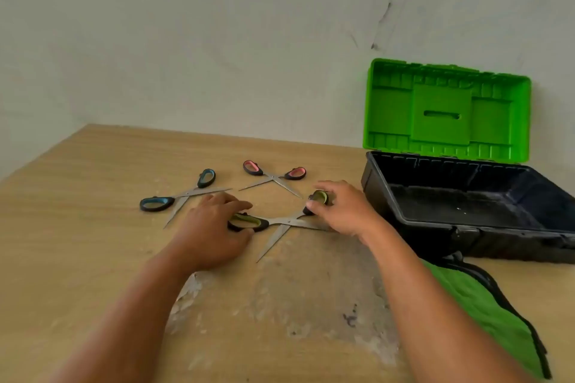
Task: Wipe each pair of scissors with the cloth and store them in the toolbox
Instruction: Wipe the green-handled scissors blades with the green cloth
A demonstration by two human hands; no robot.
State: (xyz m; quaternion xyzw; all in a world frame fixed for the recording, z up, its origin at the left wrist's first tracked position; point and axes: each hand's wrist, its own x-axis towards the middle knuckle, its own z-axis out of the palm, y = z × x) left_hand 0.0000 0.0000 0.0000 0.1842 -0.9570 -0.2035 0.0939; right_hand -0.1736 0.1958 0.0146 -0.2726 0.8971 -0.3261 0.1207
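On the wooden desk (93,227), near its middle, the green-handled scissors (281,222) lie flat with their blades spread wide. One blade points toward the person; the other runs right, under the right hand (347,211). The left hand (211,228) reaches in from the left and grips the nearer handle loop. Its fingers (236,204) curl over the far side of the loop and the thumb presses in from the near side, so the loop sits pinched between them. The right hand holds the farther handle loop, with thumb and forefinger bent round it. Most of that loop is hidden by the fingers (326,187). Both hands are thus closed on the same pair, one on each handle, and the pivot lies between them.

Beyond the left hand, the blue-handled scissors (183,196) lie open on the desk, apart from the fingers. The pink-handled scissors (273,176) lie open farther back, between the two hands' lines of reach and touched by neither.

To the right stands the toolbox (497,242), a black tub just beside the right hand. Its green lid (441,109) is raised upright against the wall (217,40). The green cloth (485,311), edged in black, lies on the desk in front of the toolbox, partly under the right forearm.
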